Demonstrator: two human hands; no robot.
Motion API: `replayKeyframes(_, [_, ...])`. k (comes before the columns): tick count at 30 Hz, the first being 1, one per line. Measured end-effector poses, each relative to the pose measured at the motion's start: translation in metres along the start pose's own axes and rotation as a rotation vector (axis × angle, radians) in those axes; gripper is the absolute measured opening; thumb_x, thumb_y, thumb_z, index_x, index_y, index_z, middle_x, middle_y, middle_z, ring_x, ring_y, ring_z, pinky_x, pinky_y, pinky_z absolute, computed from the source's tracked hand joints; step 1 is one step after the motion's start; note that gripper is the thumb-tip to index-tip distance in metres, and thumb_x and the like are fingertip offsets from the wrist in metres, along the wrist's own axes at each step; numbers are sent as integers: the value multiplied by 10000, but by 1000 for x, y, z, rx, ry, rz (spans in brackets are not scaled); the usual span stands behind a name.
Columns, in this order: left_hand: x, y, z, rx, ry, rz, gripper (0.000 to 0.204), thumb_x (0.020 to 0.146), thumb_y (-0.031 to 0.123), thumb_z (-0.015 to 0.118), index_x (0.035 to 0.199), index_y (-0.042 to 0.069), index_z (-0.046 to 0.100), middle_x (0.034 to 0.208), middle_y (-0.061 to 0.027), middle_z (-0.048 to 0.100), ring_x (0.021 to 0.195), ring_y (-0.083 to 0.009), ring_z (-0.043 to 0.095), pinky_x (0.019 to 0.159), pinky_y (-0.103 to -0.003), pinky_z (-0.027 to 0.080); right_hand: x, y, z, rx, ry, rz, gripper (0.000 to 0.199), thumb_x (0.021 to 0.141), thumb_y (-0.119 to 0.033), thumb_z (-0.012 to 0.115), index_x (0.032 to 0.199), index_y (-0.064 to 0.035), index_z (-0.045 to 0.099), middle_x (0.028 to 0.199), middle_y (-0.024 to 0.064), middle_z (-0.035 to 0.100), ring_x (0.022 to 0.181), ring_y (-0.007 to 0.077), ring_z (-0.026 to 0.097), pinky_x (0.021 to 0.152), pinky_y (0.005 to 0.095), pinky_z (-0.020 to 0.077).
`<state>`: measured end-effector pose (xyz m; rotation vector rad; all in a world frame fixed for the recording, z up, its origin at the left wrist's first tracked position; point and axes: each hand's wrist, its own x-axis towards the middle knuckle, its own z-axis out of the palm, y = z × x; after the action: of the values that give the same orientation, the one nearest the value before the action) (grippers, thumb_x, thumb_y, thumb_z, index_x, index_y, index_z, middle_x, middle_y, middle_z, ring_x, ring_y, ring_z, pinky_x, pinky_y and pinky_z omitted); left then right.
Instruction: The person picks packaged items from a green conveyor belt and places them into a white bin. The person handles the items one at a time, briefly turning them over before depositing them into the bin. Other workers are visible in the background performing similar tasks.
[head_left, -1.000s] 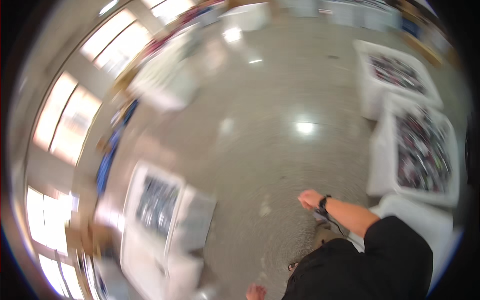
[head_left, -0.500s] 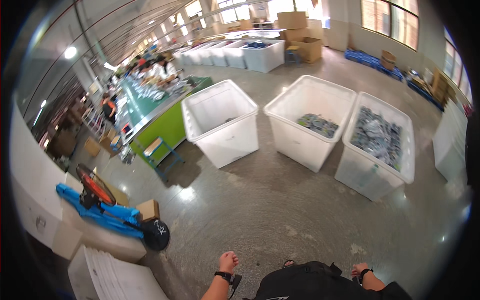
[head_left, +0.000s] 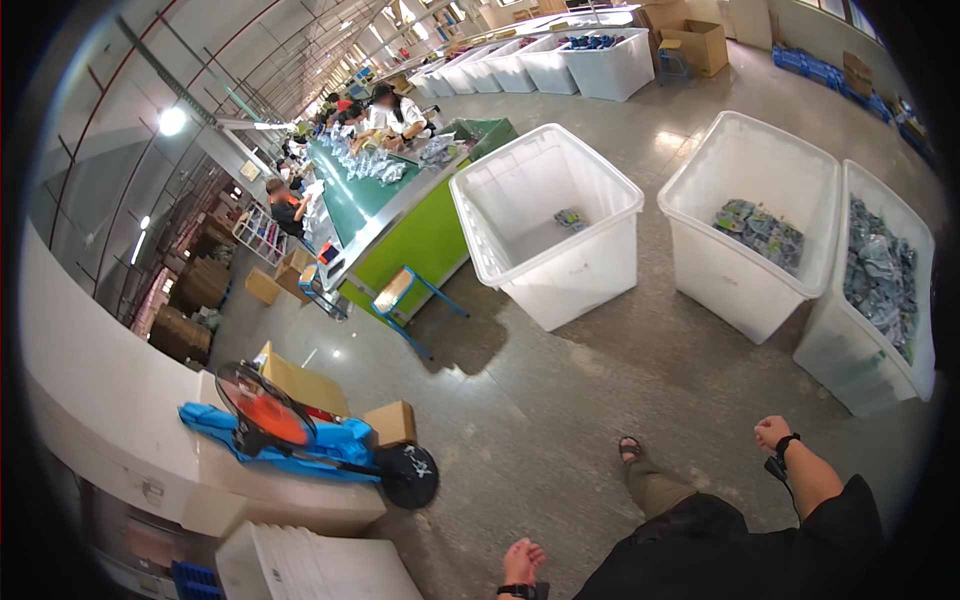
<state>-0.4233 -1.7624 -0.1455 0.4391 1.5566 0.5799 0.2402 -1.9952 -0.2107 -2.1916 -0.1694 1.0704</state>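
My left hand (head_left: 522, 560) hangs at the lower edge beside my dark clothing, with a dark band on the wrist. It holds nothing and its fingers are loosely apart. My right hand (head_left: 771, 433) swings out to the right over the bare grey floor, curled into a loose fist with nothing in it, a black watch on the wrist. My sandalled foot (head_left: 630, 449) is stepping forward. The nearest thing to my right hand is a white bin (head_left: 835, 355) filled with dark packets.
Two more white bins stand ahead: one nearly bare (head_left: 590, 290), one with a layer of packets (head_left: 725, 275). A green work table (head_left: 415, 240) with several seated people runs up the left. An orange fan (head_left: 268, 415), a blue pallet jack (head_left: 335, 445) and a cardboard box (head_left: 390, 422) stand at lower left.
The view has swung from a blurred floor to the bins and the green table, which now sit closer. My right hand has swung up and outward; my left stays low.
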Motion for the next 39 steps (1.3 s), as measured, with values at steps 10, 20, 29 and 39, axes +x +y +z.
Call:
replayKeyframes(10, [26,79,-62,-269,344,43,251,1024,317,658,1150,100,646,942,-70,674,856,-251,628,773,-435,551,108,-315,249,-599,-308,-408,397,865,-384,676,1079,-71,794,1095,183,764,1075,367,708,930,475,554])
replayKeyframes(20, [186,161,-55,-88,111,-274,174,1032,276,628,1002,105,644,806,-66,645,756,-253,630,690,-412,545,173,-543,440,-530,-424,-512,453,930,-411,672,1188,-45,737,1147,185,741,1085,362,694,947,491,546])
replayKeyframes(29, [379,486,-77,-313,-186,56,175,1050,217,607,1166,86,615,866,-66,663,734,-224,670,615,-392,573,219,-611,488,-451,-241,-179,369,859,-369,737,981,-24,781,943,158,781,901,274,758,838,414,586])
replayKeyframes(39, [534,825,82,-3,-51,255,330,1036,238,669,1298,59,578,1035,-88,670,846,-202,679,684,-325,584,284,-762,588,-83,-320,-222,346,919,-242,728,1136,27,716,880,99,756,762,186,729,708,346,573])
